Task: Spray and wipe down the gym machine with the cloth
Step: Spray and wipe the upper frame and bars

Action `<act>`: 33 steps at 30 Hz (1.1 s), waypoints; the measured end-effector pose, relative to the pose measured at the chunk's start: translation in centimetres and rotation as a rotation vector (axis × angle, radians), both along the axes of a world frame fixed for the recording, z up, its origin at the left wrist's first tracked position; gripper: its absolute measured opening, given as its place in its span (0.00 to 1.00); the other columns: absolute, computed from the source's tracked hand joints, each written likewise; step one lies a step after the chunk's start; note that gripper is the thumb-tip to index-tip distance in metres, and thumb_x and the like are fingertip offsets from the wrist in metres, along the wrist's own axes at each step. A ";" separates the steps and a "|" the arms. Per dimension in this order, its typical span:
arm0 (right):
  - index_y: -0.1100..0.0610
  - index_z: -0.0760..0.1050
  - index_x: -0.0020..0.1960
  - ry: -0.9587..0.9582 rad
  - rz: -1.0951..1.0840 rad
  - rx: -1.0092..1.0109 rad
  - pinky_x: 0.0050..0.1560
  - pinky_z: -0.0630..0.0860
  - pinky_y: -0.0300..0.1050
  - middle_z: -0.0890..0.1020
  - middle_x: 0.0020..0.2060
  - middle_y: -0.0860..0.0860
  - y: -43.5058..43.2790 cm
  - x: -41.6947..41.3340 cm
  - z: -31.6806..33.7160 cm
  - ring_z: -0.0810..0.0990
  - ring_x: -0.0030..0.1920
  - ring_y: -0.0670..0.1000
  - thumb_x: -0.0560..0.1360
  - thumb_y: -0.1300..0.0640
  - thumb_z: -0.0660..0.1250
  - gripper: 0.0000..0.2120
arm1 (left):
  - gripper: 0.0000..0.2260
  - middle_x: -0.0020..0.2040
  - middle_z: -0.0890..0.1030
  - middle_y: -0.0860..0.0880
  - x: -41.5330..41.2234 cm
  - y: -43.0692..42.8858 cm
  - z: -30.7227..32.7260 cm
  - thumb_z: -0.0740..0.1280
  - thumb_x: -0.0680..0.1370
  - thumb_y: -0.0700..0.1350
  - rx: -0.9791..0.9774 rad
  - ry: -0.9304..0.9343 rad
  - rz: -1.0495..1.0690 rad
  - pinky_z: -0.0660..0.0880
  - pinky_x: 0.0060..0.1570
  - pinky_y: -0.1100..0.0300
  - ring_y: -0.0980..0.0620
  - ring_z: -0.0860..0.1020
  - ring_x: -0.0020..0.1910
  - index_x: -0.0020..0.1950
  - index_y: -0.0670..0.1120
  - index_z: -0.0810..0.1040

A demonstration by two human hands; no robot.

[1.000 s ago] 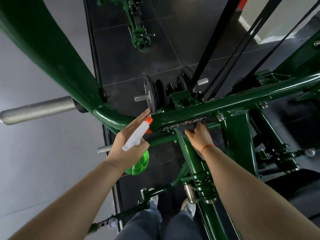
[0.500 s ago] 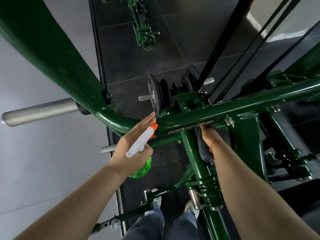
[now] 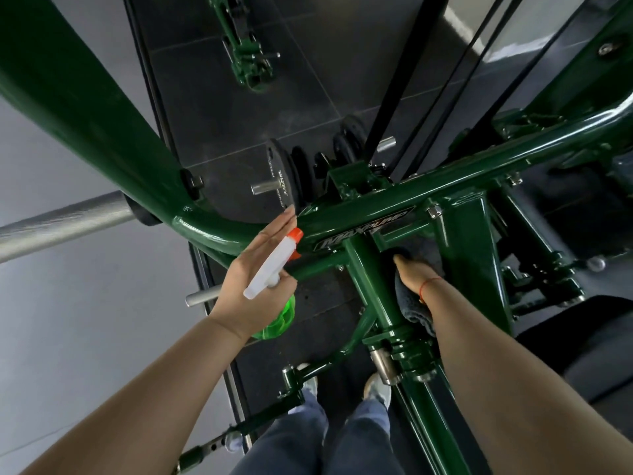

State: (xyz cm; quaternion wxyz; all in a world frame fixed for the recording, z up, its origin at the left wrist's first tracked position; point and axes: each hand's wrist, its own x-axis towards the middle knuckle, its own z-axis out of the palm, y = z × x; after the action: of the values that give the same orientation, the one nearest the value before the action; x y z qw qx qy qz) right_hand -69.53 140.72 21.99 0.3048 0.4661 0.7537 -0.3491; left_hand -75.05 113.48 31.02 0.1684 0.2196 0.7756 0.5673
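The dark green gym machine frame (image 3: 370, 207) crosses the view, with an upright post (image 3: 371, 279) running down toward me. My left hand (image 3: 250, 286) grips a spray bottle (image 3: 270, 269) with a white head, orange nozzle and green body, held just left of the post, index finger stretched toward the crossbar. My right hand (image 3: 412, 272) holds a dark grey cloth (image 3: 412, 310) against the right side of the post, below the crossbar's name plate (image 3: 363, 231). Most of the cloth is hidden behind my hand and wrist.
Black weight plates (image 3: 284, 180) sit on a peg behind the crossbar. A knurled steel bar (image 3: 61, 224) sticks out at left. Black cables (image 3: 404, 80) rise at upper right. A black seat pad (image 3: 582, 344) lies at lower right. My legs and shoes (image 3: 376, 385) stand below.
My right hand has slid with the cloth from the front of the post round to its right side. The left hand and spray bottle stayed in place.
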 end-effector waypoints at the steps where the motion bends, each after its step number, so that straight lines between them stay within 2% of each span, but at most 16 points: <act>1: 0.66 0.72 0.67 0.000 0.020 0.043 0.64 0.68 0.49 0.77 0.63 0.65 -0.2 0.3 0.2 0.74 0.65 0.61 0.86 0.48 0.45 0.27 | 0.37 0.73 0.69 0.68 0.0 -0.1 0.2 0.63 0.73 0.24 -0.002 0.001 -0.011 0.75 0.63 0.66 0.49 0.76 0.67 0.71 0.60 0.69; 2: 0.64 0.74 0.65 -0.010 0.045 0.103 0.61 0.69 0.50 0.79 0.61 0.63 -0.6 0.5 0.4 0.76 0.62 0.60 0.85 0.45 0.46 0.28 | 0.37 0.73 0.69 0.68 -0.1 -0.2 0.2 0.63 0.73 0.24 -0.008 0.011 -0.026 0.74 0.65 0.64 0.53 0.74 0.69 0.71 0.60 0.69; 4: 0.60 0.77 0.58 -0.040 0.105 0.244 0.55 0.72 0.51 0.81 0.53 0.59 -1.3 0.9 1.0 0.78 0.55 0.59 0.83 0.41 0.47 0.28 | 0.37 0.74 0.67 0.69 -0.3 -0.4 0.2 0.63 0.73 0.25 -0.026 0.032 -0.054 0.75 0.65 0.60 0.56 0.74 0.70 0.72 0.59 0.68; 7: 0.56 0.75 0.48 -0.073 0.148 0.423 0.48 0.74 0.50 0.79 0.45 0.55 -2.5 1.8 1.6 0.79 0.48 0.57 0.79 0.37 0.50 0.25 | 0.38 0.74 0.66 0.69 -0.3 -0.5 0.3 0.64 0.74 0.25 -0.016 0.018 -0.060 0.77 0.62 0.56 0.60 0.75 0.68 0.72 0.61 0.67; 9: 0.56 0.77 0.47 -0.072 0.178 0.506 0.46 0.74 0.48 0.80 0.44 0.54 -3.5 2.4 2.3 0.78 0.44 0.56 0.78 0.37 0.51 0.25 | 0.38 0.73 0.68 0.69 -0.2 -0.5 0.5 0.64 0.74 0.25 0.004 -0.006 -0.061 0.76 0.64 0.56 0.63 0.74 0.68 0.70 0.64 0.67; 12: 0.54 0.77 0.45 -0.050 0.190 0.537 0.49 0.78 0.49 0.80 0.40 0.53 -4.8 2.8 3.7 0.79 0.41 0.54 0.79 0.38 0.53 0.23 | 0.37 0.72 0.68 0.71 -0.3 -0.7 0.6 0.65 0.74 0.26 -0.009 0.021 -0.074 0.76 0.59 0.62 0.66 0.77 0.60 0.67 0.67 0.69; 14: 0.54 0.76 0.44 -0.019 0.196 0.519 0.42 0.76 0.46 0.79 0.38 0.51 -5.5 3.0 4.7 0.78 0.39 0.53 0.80 0.40 0.53 0.22 | 0.38 0.72 0.68 0.71 -0.4 -0.8 0.7 0.65 0.74 0.27 -0.027 0.046 -0.079 0.73 0.61 0.68 0.70 0.73 0.65 0.66 0.68 0.68; 17: 0.55 0.77 0.47 0.041 0.185 0.432 0.34 0.73 0.43 0.79 0.38 0.51 -6.5 3.3 5.9 0.78 0.37 0.51 0.81 0.41 0.52 0.22 | 0.36 0.73 0.69 0.68 -0.4 -0.8 1.2 0.65 0.75 0.28 -0.029 0.006 -0.072 0.70 0.59 0.75 0.72 0.72 0.65 0.65 0.70 0.69; 19: 0.56 0.77 0.51 0.146 0.120 0.280 0.37 0.75 0.44 0.79 0.39 0.52 -7.1 3.7 6.5 0.78 0.39 0.51 0.81 0.39 0.52 0.23 | 0.37 0.72 0.68 0.70 -0.3 -0.9 1.7 0.65 0.75 0.30 -0.054 0.003 -0.077 0.70 0.60 0.73 0.72 0.70 0.67 0.64 0.73 0.68; 21: 0.57 0.76 0.51 0.283 -0.118 0.070 0.48 0.77 0.49 0.79 0.43 0.54 -7.7 4.2 7.2 0.79 0.44 0.54 0.81 0.38 0.57 0.23 | 0.39 0.73 0.67 0.70 -0.3 -1.1 2.4 0.65 0.75 0.32 -0.076 -0.023 -0.085 0.73 0.63 0.66 0.74 0.70 0.65 0.61 0.80 0.66; 23: 0.56 0.76 0.51 0.400 -0.314 -0.006 0.55 0.76 0.51 0.79 0.43 0.53 -8.1 5.1 7.9 0.79 0.46 0.56 0.80 0.39 0.60 0.21 | 0.40 0.73 0.66 0.72 0.3 -1.3 3.2 0.65 0.76 0.33 -0.096 -0.046 -0.093 0.78 0.57 0.60 0.75 0.75 0.52 0.61 0.83 0.63; 25: 0.55 0.75 0.55 0.540 -0.471 -0.033 0.57 0.75 0.51 0.78 0.44 0.51 -7.9 6.1 8.5 0.78 0.49 0.56 0.79 0.39 0.62 0.20 | 0.40 0.66 0.73 0.73 1.3 -1.4 3.6 0.65 0.76 0.34 -0.127 -0.040 -0.106 0.79 0.45 0.60 0.67 0.75 0.36 0.63 0.82 0.62; 27: 0.53 0.75 0.58 0.665 -0.603 -0.088 0.63 0.73 0.55 0.79 0.51 0.52 -7.1 6.8 9.7 0.77 0.56 0.57 0.78 0.39 0.64 0.19 | 0.37 0.51 0.83 0.62 2.1 -1.1 3.6 0.65 0.74 0.35 -0.159 -0.084 -0.112 0.77 0.36 0.60 0.59 0.72 0.30 0.67 0.77 0.67; 28: 0.52 0.75 0.58 0.726 -0.657 -0.110 0.66 0.71 0.59 0.78 0.55 0.52 -6.7 7.1 10.4 0.76 0.59 0.57 0.77 0.39 0.65 0.18 | 0.33 0.42 0.83 0.57 2.4 -0.7 3.5 0.65 0.74 0.35 -0.173 -0.115 -0.108 0.76 0.36 0.58 0.56 0.72 0.30 0.65 0.73 0.72; 30: 0.52 0.76 0.55 0.845 -0.754 -0.143 0.68 0.70 0.62 0.78 0.57 0.51 -5.8 7.6 11.7 0.75 0.61 0.57 0.77 0.39 0.66 0.17 | 0.23 0.31 0.78 0.57 3.0 0.1 3.7 0.66 0.73 0.37 -0.212 -0.155 -0.098 0.75 0.35 0.56 0.56 0.72 0.29 0.57 0.65 0.80; 33: 0.49 0.77 0.52 0.965 -0.880 -0.202 0.65 0.73 0.65 0.79 0.56 0.52 -5.1 8.0 13.2 0.76 0.60 0.58 0.75 0.39 0.68 0.15 | 0.12 0.26 0.73 0.59 3.7 1.5 4.3 0.66 0.74 0.39 -0.271 -0.137 -0.105 0.69 0.31 0.59 0.56 0.68 0.27 0.48 0.57 0.80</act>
State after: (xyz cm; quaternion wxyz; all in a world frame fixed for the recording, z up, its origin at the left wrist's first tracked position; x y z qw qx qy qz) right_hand -61.49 135.66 35.15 -0.1960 0.4909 0.5084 -0.6798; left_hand -71.34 114.96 35.30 0.2784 0.1957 0.8192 0.4616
